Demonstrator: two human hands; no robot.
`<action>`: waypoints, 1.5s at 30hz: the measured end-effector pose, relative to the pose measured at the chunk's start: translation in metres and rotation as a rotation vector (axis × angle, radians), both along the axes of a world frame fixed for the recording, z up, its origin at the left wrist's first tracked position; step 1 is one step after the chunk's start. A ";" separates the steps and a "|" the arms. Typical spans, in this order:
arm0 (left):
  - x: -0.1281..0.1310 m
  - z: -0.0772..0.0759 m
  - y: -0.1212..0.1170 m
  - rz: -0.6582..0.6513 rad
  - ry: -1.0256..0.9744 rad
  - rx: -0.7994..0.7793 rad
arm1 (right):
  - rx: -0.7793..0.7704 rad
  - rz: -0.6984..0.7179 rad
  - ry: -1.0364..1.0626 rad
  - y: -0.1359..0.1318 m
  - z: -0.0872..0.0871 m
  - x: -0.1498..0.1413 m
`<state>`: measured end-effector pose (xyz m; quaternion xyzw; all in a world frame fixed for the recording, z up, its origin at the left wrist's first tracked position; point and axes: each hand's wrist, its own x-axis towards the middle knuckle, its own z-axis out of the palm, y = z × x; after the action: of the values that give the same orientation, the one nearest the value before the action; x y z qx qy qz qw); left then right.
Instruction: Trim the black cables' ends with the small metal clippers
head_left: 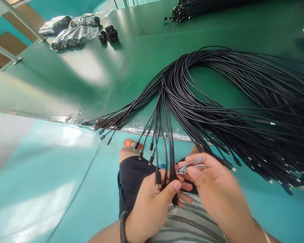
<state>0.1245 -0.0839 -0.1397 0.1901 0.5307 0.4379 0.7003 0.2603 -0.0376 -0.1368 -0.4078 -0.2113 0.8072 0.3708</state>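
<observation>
My left hand (157, 199) is closed around the ends of a few black cables, its thumb pressed near one connector. A USB-C plug (158, 180) on one cable shows beside its fingers. Between the thumb and fingers of my right hand (212, 185) is a silver nail clipper (191, 166), its jaws close to the cables in my left hand. More cable ends with plugs (151, 158) hang over the table edge just beyond my hands. They belong to a large bundle of black cables (192, 77) that curves across the table to the right.
The green table (131, 71) has its front edge just past my knees. At its far left lie clear plastic bags of black items (74, 33) beside small coiled black cables (108, 34). Another black cable bundle (184, 10) rests at the back. Many plugs (288, 175) overhang at right.
</observation>
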 end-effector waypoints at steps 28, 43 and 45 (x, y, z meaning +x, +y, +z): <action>0.007 -0.011 0.002 0.033 -0.319 0.086 | 0.083 -0.027 -0.064 -0.007 0.005 0.011; 0.006 -0.011 0.003 0.035 -0.272 0.097 | 0.094 -0.021 -0.121 0.000 0.010 0.004; 0.006 -0.010 0.003 0.038 -0.271 0.089 | 0.093 -0.019 -0.135 -0.001 0.010 0.004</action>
<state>0.1306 -0.0807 -0.1497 0.1502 0.4150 0.4957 0.7480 0.2640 -0.0387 -0.1269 -0.4455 -0.2691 0.7636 0.3821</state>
